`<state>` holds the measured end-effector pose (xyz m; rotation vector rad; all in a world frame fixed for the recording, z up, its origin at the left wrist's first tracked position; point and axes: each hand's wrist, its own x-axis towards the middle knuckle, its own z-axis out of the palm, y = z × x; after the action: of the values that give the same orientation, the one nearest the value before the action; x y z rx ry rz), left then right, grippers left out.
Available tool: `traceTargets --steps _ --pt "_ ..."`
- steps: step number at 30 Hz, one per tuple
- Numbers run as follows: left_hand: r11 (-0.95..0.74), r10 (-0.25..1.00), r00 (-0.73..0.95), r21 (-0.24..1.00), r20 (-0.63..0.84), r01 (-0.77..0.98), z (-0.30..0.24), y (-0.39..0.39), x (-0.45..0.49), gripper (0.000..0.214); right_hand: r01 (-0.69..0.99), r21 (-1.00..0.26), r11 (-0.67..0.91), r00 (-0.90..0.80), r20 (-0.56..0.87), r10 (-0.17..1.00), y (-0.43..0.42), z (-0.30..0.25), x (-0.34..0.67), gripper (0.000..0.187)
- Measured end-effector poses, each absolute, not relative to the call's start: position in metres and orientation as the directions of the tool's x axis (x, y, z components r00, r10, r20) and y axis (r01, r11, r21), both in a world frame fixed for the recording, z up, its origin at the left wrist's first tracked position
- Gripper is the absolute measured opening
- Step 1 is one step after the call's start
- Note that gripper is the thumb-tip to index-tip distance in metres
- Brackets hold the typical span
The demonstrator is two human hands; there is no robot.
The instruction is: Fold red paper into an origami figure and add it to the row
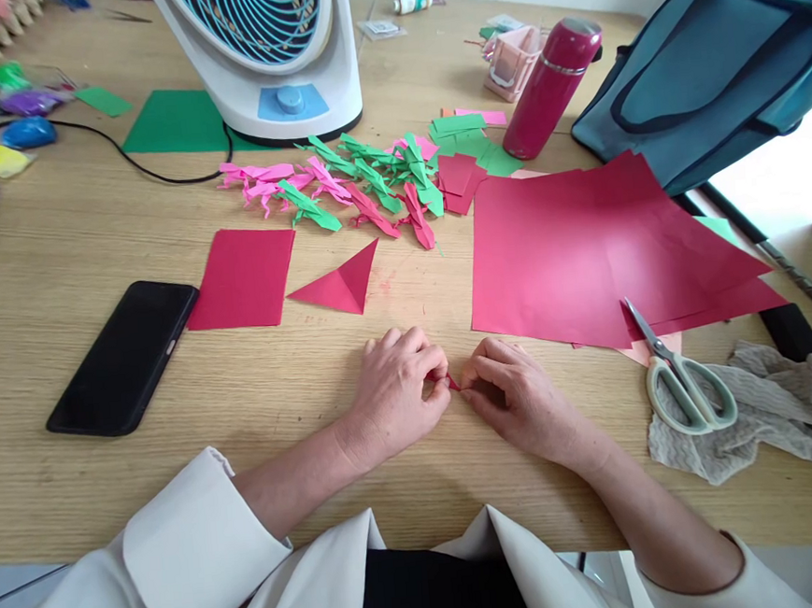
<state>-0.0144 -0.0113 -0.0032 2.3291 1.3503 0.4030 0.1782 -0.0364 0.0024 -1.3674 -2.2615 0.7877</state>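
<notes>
Between my hands is a small piece of folded red paper (453, 384), mostly hidden by fingers. My left hand (403, 379) is closed, pinching one end of it. From the other side, my right hand (515, 391) is closed too, with thumb and forefinger at the paper's pointed tip. Just beyond my hands lies a creased red paper triangle (348, 282). A stack of red paper squares (244, 277) rests to its left. Farther back sits a heap of folded pink, green and red paper figures (368, 178).
Large red sheets (570, 244) spread on the right, with scissors (686, 380) at their near edge on a crumpled cloth (759, 417). A black phone (125, 356) lies left. Behind stand a fan (281, 61), a red thermos (550, 86) and a teal bag (704, 74).
</notes>
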Motion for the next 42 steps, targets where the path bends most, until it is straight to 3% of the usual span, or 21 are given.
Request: traceTargets --steps 11,27,42 --pt "-0.45 0.863 0.503 0.516 0.043 0.729 -0.004 -0.012 -0.017 0.006 0.542 -0.675 0.5 -0.548 0.167 0.819 -0.034 -0.007 0.189 0.021" --pt "-0.449 0.867 0.498 0.485 0.033 0.75 -0.003 -0.012 -0.015 0.003 0.521 -0.628 0.579 -0.607 0.204 0.768 -0.031 -0.008 0.197 0.032" --pt "-0.464 0.86 0.509 0.456 0.028 0.759 -0.003 -0.012 -0.015 0.006 0.517 -0.463 0.72 -0.711 0.236 0.662 -0.031 -0.007 0.201 0.035"
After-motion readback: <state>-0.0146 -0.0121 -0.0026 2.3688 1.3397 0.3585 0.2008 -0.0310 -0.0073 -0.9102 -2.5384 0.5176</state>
